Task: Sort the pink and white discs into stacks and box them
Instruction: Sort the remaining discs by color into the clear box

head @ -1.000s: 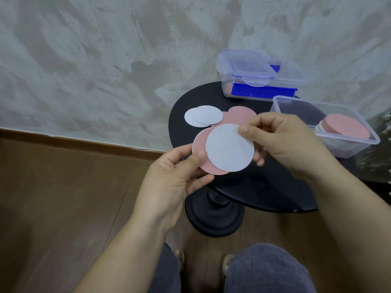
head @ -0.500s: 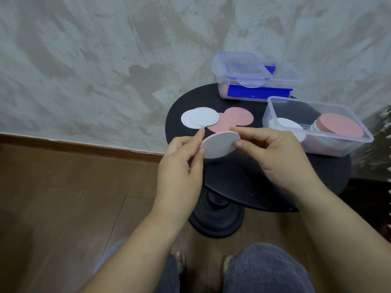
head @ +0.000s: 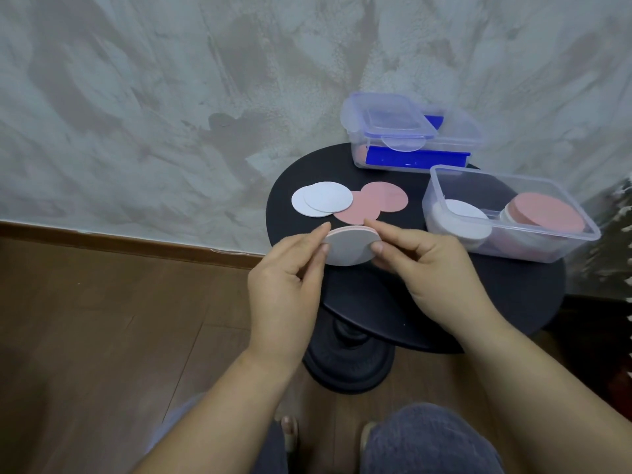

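Both hands up over the near edge of the round black bench [head: 513, 302], pinching one small stack of discs [head: 349, 249] between them: left hand [head: 287, 285] clamped on the stack's 9 o'clock rim, right hand [head: 427, 268] on its 3 o'clock rim, fingers [head: 378, 248] of each closed on the edge. White face toward the camera, a thin pink edge showing along the top, so seemingly mixed colours held together. Stack held off the bench, tilted, flat face toward the viewer. At 12 o'clock from the stack, flat on the bench, two white discs [head: 321, 200] overlapping, and just beside them two pink discs [head: 372, 205], also overlapping. At 2 o'clock from the stack, nearer the right hand, the open clear box [head: 444, 179] with a white pile and a pink pile inside. Farther back, a lidded box [head: 403, 131] with a blue insert. Probable next need: splitting the held pair by colour.
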